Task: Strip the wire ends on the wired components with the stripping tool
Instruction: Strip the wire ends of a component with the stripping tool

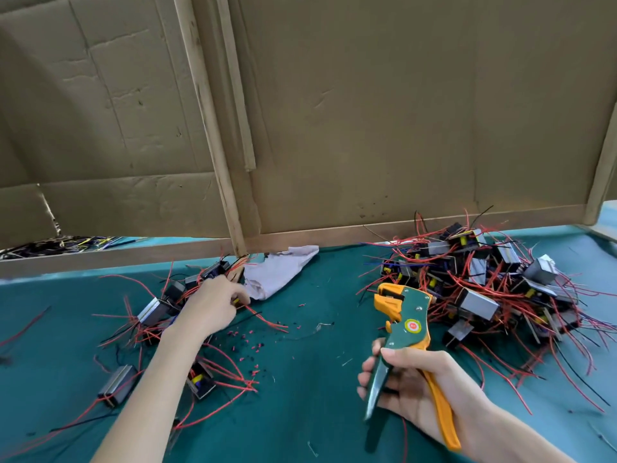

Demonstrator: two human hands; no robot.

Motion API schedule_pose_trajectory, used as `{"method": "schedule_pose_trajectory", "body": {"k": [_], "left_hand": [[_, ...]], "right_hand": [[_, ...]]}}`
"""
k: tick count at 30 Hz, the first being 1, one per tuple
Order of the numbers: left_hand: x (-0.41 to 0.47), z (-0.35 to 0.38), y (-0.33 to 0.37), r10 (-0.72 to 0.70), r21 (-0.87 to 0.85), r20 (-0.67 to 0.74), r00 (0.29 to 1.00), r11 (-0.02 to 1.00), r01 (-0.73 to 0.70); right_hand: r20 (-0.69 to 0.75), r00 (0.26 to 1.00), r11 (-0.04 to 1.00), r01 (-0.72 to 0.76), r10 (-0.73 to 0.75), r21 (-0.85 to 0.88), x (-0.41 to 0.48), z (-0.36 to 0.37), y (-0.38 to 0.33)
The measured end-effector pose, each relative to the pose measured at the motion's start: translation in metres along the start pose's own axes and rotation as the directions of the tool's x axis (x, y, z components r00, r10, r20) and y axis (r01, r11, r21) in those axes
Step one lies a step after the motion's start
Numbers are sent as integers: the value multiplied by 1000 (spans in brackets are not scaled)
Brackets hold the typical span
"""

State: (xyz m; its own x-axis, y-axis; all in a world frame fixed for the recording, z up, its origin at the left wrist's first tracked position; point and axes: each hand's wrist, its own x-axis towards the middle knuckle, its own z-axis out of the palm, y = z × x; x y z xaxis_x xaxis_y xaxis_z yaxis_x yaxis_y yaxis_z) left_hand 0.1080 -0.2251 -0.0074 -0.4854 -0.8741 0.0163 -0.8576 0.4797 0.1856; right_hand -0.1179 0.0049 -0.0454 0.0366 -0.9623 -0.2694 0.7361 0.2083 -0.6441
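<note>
Stripping tool [412, 315] gripped in right hand [417, 389], fingers curled round it; left hand [208, 305] pinches a wired component [237, 303].

Assembly workshop — heaps of wired components [484, 289].

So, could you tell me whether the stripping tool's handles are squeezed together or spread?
Spread: the stripping tool's green and orange handles diverge in the right hand, unsqueezed.

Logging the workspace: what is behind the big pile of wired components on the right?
A cardboard wall with a wooden base rail stands behind the pile; anything beyond it is hidden.
</note>
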Motion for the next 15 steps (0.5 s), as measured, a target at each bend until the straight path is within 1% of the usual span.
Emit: {"method": "schedule_pose_trajectory", "body": {"k": [2, 4, 5, 7, 9, 11, 13, 15], "left_hand": [[2, 7, -7, 11, -3, 19, 1000, 1000, -11], [2, 11, -6, 45, -23, -40, 998, 999, -46], [1, 11, -5, 59, -65, -75, 995, 996, -64], [-1, 5, 4, 62, -217, -124, 990, 972, -88], [-6, -5, 19, 72, -391, -143, 987, 912, -123], [-12, -14, 38, 146, -523, -107, 984, 833, -180], [-19, -17, 56, 255, -582, -38, 966, 780, -229], [-26, -16, 72, 361, -613, 60, 931, 749, -251]], "right_hand": [[-8, 1000, 1000, -3, 3, -9, 1, 0, 0], [-13, 1000, 1000, -6, 6, -10, 1, 0, -1], [-14, 1000, 1000, -6, 6, -11, 1, 0, -1], [-22, 1000, 1000, 5, -5, -5, 1, 0, -1], [-34, 999, 1000, 25, -25, 6, 0, 1, -1], [-41, 998, 999, 45, -44, 12, -1, 3, 0], [-46, 997, 998, 57, -56, 14, -2, 3, -1], [-53, 997, 998, 57, -56, 22, -4, 3, -1]]}}
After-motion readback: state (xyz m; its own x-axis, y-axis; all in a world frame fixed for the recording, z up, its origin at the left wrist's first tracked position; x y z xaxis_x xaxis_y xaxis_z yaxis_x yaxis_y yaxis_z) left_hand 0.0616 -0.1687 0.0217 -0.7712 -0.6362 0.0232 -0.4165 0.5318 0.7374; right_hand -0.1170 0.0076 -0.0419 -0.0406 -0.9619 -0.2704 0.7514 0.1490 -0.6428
